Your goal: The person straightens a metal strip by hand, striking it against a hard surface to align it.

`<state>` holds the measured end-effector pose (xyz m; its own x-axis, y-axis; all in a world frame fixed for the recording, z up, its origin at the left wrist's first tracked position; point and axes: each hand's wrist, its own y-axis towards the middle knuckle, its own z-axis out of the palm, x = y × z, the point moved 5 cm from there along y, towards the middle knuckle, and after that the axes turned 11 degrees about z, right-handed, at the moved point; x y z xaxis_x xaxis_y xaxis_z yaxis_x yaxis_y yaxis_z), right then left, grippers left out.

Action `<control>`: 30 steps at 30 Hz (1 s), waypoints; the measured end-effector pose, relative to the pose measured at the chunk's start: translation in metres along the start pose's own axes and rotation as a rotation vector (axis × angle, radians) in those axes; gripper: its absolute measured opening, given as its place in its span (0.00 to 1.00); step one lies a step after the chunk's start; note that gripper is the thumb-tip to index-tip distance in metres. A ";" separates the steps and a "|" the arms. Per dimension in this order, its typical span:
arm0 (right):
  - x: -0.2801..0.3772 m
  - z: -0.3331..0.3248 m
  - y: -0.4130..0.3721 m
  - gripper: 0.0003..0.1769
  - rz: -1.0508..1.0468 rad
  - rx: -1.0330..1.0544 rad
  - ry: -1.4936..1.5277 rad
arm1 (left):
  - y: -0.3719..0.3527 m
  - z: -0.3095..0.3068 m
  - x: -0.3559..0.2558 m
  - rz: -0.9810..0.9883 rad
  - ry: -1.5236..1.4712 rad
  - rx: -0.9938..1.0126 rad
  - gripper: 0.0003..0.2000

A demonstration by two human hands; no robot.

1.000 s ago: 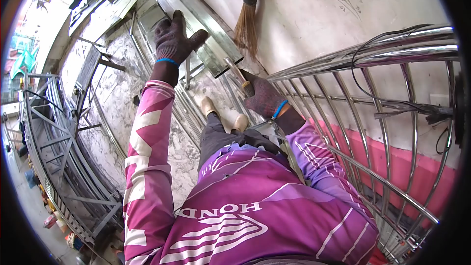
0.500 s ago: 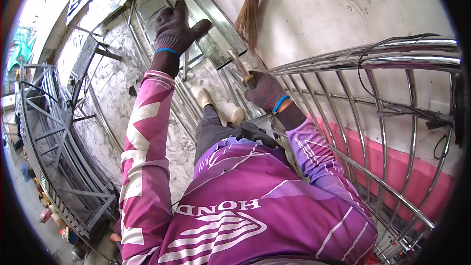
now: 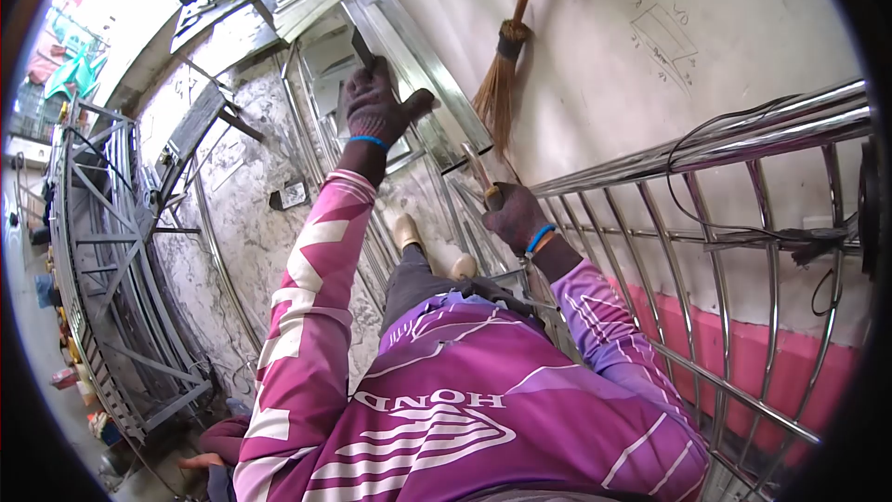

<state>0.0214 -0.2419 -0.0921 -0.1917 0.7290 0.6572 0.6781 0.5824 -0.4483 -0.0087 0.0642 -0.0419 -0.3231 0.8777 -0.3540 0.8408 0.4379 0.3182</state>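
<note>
My left hand [image 3: 383, 112], in a dark knit glove, reaches out over the metal panels with its thumb spread to the side. From its curled fingers sticks a dark flat strip [image 3: 361, 45]; the part under the palm is hidden. My gloved right hand [image 3: 517, 219] is closed on a hand tool [image 3: 478, 167] with a shiny metal shaft and a tan grip, beside the steel railing. Below the left hand, a long metal panel [image 3: 423, 70] lies near the wall.
A stainless railing [image 3: 669, 167] with a black cable runs along the right. A broom [image 3: 506, 56] leans on the wall, which bears a pencil sketch [image 3: 664, 42]. Steel frames [image 3: 116, 251] and lengths of metal lie at left. Part of another person [image 3: 223, 442] shows at lower left.
The view has shifted, so both hands appear farther right and lower. The dark strip now shows beyond my left fingers. My right hand still grips the tool.
</note>
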 end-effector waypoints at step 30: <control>0.155 -0.069 -0.020 0.24 -0.906 -0.427 -0.195 | -0.099 -0.027 -0.081 -0.353 -1.689 -0.199 0.34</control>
<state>0.0270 -0.1654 0.0602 -0.8447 0.1461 0.5149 0.4101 0.7947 0.4474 -0.0776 -0.0449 -0.0208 0.4173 -0.3545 -0.8368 0.7315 0.6774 0.0778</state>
